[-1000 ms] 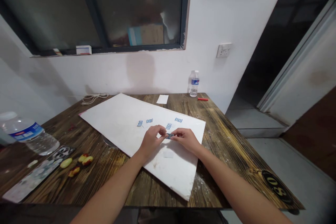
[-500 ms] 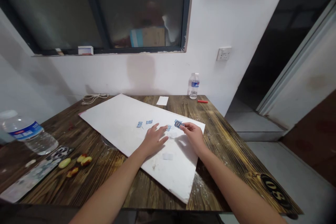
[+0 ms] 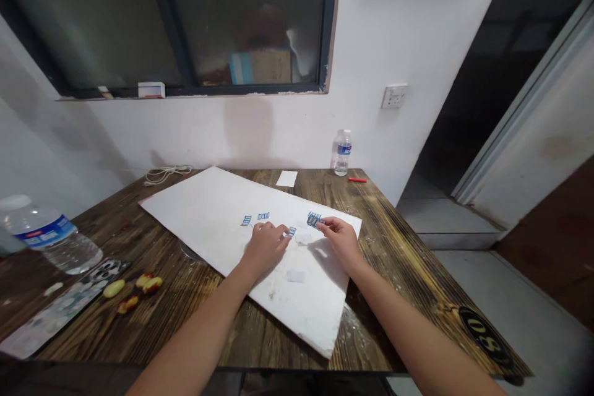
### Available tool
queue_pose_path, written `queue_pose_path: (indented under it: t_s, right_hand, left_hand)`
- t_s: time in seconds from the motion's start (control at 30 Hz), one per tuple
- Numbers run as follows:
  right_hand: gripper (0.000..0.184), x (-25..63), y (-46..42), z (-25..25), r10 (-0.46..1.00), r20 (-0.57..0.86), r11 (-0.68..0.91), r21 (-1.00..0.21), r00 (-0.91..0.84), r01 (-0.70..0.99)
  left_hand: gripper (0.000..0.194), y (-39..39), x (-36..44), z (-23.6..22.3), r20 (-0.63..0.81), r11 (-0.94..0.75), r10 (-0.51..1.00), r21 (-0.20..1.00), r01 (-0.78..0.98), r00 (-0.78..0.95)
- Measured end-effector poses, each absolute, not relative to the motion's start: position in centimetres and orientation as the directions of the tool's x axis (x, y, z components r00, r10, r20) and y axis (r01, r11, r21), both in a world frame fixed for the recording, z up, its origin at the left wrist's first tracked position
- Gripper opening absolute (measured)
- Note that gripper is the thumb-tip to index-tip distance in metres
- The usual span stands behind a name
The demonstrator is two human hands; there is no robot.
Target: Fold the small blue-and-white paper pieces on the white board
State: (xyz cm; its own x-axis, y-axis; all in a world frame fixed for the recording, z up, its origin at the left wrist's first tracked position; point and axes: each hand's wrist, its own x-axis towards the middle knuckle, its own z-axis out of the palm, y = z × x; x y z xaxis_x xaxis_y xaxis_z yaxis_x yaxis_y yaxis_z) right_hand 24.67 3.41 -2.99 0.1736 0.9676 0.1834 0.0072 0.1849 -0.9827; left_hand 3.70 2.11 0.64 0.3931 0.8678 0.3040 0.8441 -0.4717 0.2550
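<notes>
Behind the desk (image 3: 394,278), white wall (image 3: 288,130), with a dark-framed window (image 3: 93,18) across the upper left of the frame and a socket (image 3: 395,96) right of the upper middle. Across the middle of the desk, a slanted white board (image 3: 199,204). Just right of centre, clamps 1 blue-framed piece (image 3: 312,221) between thumb and fingers of the right hand (image 3: 342,238), at the board's right part, partly over 1 blue-outlined piece (image 3: 315,215). Near the centre, curls the left hand (image 3: 264,247) palm down beside 1 blue-striped piece (image 3: 291,232), fingers reaching its edge; cannot tell whether closed on it. Left of that, on the board, 2 more blue-marked pieces (image 3: 263,216); below centre, 1 pale slip (image 3: 296,276). Along the desk's far side, left to right, a cable (image 3: 167,173), white card (image 3: 287,179), small bottle (image 3: 342,151) and red stick (image 3: 357,180). At lower left, a large tilted bottle (image 3: 51,235), patterned strip (image 3: 60,309) and yellow and reddish fruit (image 3: 114,288). At lower right, a dark disc (image 3: 485,335) marked 80.
</notes>
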Motion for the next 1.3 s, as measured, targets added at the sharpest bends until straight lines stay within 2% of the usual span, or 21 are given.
queue_pose_path:
  t_s: [0.17, 0.33, 0.47, 0.67, 1.13, 1.3]
  right_hand:
    - [0.039, 24.5, 3.2, -2.9, 0.968, 0.185, 0.178, -0.982, 0.169, 0.056]
    - [0.038, 24.5, 3.0, -2.6, 0.968, 0.191, 0.182, -0.981, 0.163, 0.071]
    - [0.037, 24.6, 2.9, -2.4, 0.97, 0.18, 0.174, -0.983, 0.163, 0.05]
    - [0.038, 24.4, 2.9, -2.5, 0.97, 0.189, 0.182, -0.982, 0.154, 0.056]
    - [0.036, 24.6, 3.2, -2.8, 0.967, 0.21, 0.195, -0.974, 0.143, 0.116]
    - [0.033, 24.4, 2.9, -2.4, 0.971, 0.203, 0.187, -0.974, 0.125, 0.128]
  left_hand:
    - [0.02, 2.4, 3.4, -0.2, 0.357, -0.492, 0.846, 0.236, 0.838, 0.396]
    - [0.032, 2.7, 3.1, -1.2, 0.284, -0.555, 0.824, 0.238, 0.797, 0.49]
    - [0.025, 2.8, 3.1, -0.7, 0.259, -0.574, 0.814, 0.226, 0.787, 0.52]
    - [0.02, 2.8, 3.0, 0.2, 0.303, -0.575, 0.807, 0.205, 0.792, 0.507]
    - [0.009, 3.2, 2.6, -0.4, 0.256, -0.52, 0.853, 0.337, 0.785, 0.455]
    - [0.003, 3.3, 2.5, -0.4, 0.286, -0.514, 0.854, 0.343, 0.786, 0.434]
